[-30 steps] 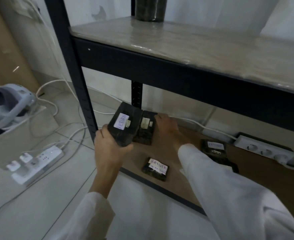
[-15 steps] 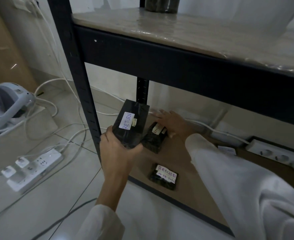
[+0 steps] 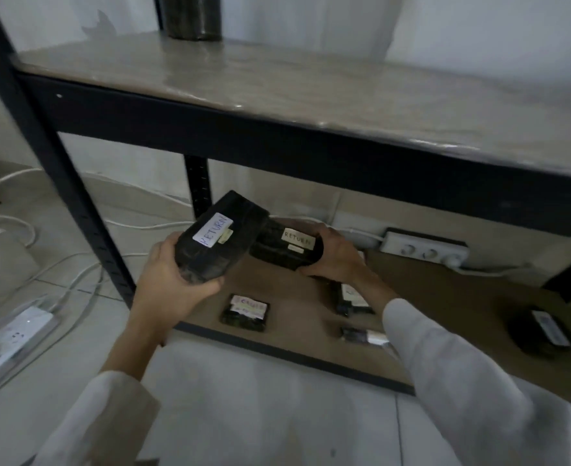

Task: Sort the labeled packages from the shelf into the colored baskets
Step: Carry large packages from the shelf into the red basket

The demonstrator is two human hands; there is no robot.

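Over the bottom shelf (image 3: 297,294), two packages (image 3: 220,245) in hands (image 3: 173,284), four lying.

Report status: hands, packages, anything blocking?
Left hand grip on RETURN package; right hand grip on second package, also RETURN. Other packages on bottom shelf. No baskets in view, nothing blocking withdrawal.

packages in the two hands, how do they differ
The left-hand package looks bigger than the right-hand package. The left-hand package's label is white with blue writing; the right-hand package's is cream with dark writing. Both are black and read RETURN.
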